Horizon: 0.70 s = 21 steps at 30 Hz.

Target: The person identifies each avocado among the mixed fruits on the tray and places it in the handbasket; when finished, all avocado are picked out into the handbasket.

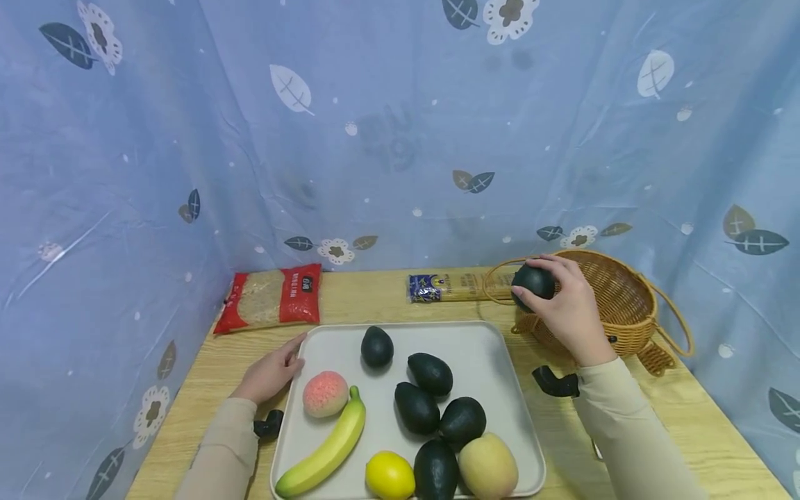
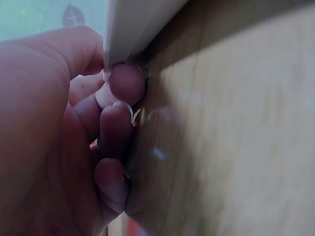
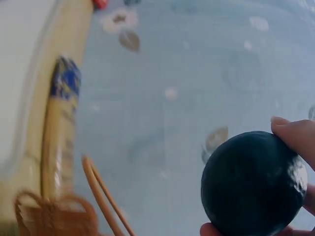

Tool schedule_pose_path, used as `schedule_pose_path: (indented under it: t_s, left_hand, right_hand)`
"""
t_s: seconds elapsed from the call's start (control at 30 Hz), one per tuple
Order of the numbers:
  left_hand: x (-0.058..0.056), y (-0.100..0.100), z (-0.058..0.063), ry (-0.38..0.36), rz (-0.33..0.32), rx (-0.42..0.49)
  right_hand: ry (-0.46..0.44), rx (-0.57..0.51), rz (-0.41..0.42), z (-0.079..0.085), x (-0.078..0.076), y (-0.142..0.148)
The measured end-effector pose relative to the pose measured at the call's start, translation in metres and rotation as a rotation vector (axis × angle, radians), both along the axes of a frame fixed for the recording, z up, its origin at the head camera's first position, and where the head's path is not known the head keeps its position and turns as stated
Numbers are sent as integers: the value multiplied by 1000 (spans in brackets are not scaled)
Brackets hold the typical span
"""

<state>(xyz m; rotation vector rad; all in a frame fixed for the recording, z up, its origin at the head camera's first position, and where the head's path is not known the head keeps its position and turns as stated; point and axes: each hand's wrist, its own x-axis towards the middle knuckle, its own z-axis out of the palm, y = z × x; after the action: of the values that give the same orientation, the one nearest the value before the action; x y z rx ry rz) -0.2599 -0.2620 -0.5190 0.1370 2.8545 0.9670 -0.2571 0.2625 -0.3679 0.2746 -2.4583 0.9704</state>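
My right hand (image 1: 571, 309) grips a dark green avocado (image 1: 533, 283) above the left side of the wicker basket (image 1: 625, 292). In the right wrist view, the avocado (image 3: 253, 184) sits between thumb and fingers with its rounded side showing. At the upper left of the white tray (image 1: 459, 339), my left hand (image 1: 270, 371) holds the rim. The left wrist view shows that hand's curled fingers (image 2: 115, 123) against the tray wall, low over the wooden table. On the tray lie several more avocados (image 1: 431, 373), a banana (image 1: 328, 448), a lemon (image 1: 389, 476), a pink peach (image 1: 326, 394) and a yellowish peach (image 1: 489, 467).
Behind the tray at the left lies a red bag of grain (image 1: 271, 297). A long pack of noodles (image 1: 459, 286) lies at the back, its right end near the basket's handle (image 1: 496, 281). A blue patterned curtain (image 1: 400, 139) surrounds the wooden table (image 1: 369, 298).
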Motion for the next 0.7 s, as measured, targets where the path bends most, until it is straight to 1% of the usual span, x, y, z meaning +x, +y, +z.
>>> schedule_pose_path:
  t_s: [0.07,0.13,0.2,0.33,0.5,0.7]
  left_hand:
    - [0,0,2,-3,0,9]
    - [0,0,3,-5,-1,11]
    - [0,-1,3,-9,-2,14]
    - [0,-1,1,-10,3,18]
    - [-1,-4,-1,-7,8,25]
    - [-2,-5,-2,5,-2,10]
  right_hand:
    - [6,-4,-37,6,-4,8]
    - [6,-14,-77,9,-8,18]
    - [-13,-38,-123,9,-11,28]
    - [-78,-52,-224,5,-18,48]
    - [-161,7,-288,-6,-26,66]
    - [-208,93,-331,-18,-28,79]
